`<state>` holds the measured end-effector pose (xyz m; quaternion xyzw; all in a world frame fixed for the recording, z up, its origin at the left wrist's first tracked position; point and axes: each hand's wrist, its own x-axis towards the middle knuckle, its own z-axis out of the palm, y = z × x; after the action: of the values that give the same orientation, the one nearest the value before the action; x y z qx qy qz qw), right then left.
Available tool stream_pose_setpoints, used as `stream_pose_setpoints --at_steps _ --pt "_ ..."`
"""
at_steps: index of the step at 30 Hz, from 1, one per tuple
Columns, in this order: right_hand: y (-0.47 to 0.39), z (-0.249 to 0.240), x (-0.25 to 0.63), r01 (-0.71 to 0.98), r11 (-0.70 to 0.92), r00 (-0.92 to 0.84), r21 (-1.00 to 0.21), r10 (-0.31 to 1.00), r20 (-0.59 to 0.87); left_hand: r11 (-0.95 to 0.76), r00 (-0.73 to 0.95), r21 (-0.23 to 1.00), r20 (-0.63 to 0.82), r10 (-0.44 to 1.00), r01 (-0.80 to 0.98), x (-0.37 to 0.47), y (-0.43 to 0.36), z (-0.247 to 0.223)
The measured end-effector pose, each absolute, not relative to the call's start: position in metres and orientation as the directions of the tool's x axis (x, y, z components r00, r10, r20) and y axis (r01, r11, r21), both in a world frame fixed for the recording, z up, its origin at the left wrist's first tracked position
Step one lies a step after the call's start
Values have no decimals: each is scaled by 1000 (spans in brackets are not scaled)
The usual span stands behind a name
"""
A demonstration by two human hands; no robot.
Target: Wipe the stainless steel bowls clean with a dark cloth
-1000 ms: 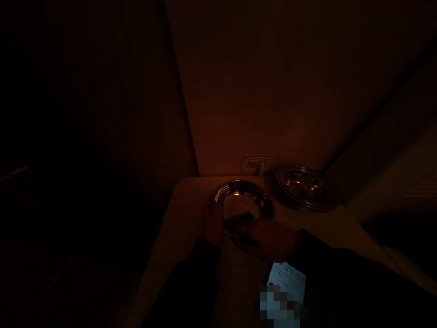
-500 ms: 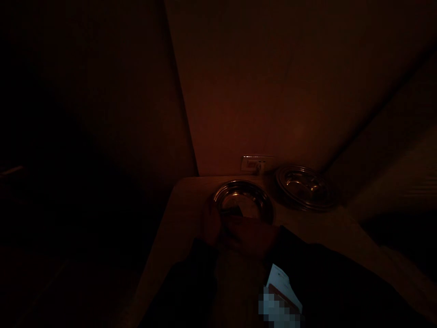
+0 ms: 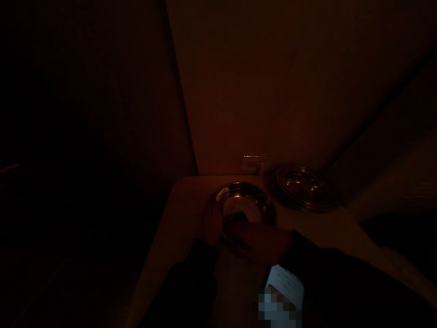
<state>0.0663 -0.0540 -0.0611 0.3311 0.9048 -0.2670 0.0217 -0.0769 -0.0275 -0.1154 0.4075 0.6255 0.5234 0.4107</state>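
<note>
A round shiny metal plate (image 3: 239, 209) with a raised rim rests on the light wooden table. My left hand (image 3: 212, 224) grips its left rim, fingers pointing away from me. Over the near side of the plate, my right hand (image 3: 256, 240) is closed on a dark, flat, cloth-like piece (image 3: 239, 216). One corner of that piece pokes out beyond the fingers onto the plate's bottom. The scene is very dim, so the piece's exact kind cannot be made out, and my right hand covers the plate's near rim.
More metal plates (image 3: 302, 189) are stacked at the back right of the table (image 3: 186, 196). A wall socket (image 3: 258, 162) with something plugged in sits just above the table's back edge. Below my right wrist glows a lit screen (image 3: 285, 284), partly blurred out.
My right hand has shifted slightly right and toward me, and the dark piece has moved with it. The plate has shifted very slightly; my left hand stays at its rim.
</note>
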Motion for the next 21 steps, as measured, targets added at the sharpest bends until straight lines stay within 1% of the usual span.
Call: stream_pose_setpoints --at_steps 4,6,11,15,17,21 --pt "-54 -66 53 649 601 -746 -466 624 -233 151 -348 987 -120 930 63 -77 -28 -111" --pt "-55 -64 56 656 590 -743 -471 615 -264 132 -320 988 -101 942 79 -78 -28 -110" --pt "-49 -51 83 647 580 -761 -496 530 -373 86 -280 988 -46 959 132 -83 -25 -118" --pt "-42 -44 95 639 553 -769 -534 455 -449 101 -306 989 -64 950 109 -81 -25 -123" --pt "-40 -45 91 625 563 -781 -541 448 -435 111 -327 990 -78 942 84 -78 -26 -123" --pt "-42 -54 71 598 590 -799 -542 492 -346 103 -383 992 -69 921 68 -76 -26 -122"
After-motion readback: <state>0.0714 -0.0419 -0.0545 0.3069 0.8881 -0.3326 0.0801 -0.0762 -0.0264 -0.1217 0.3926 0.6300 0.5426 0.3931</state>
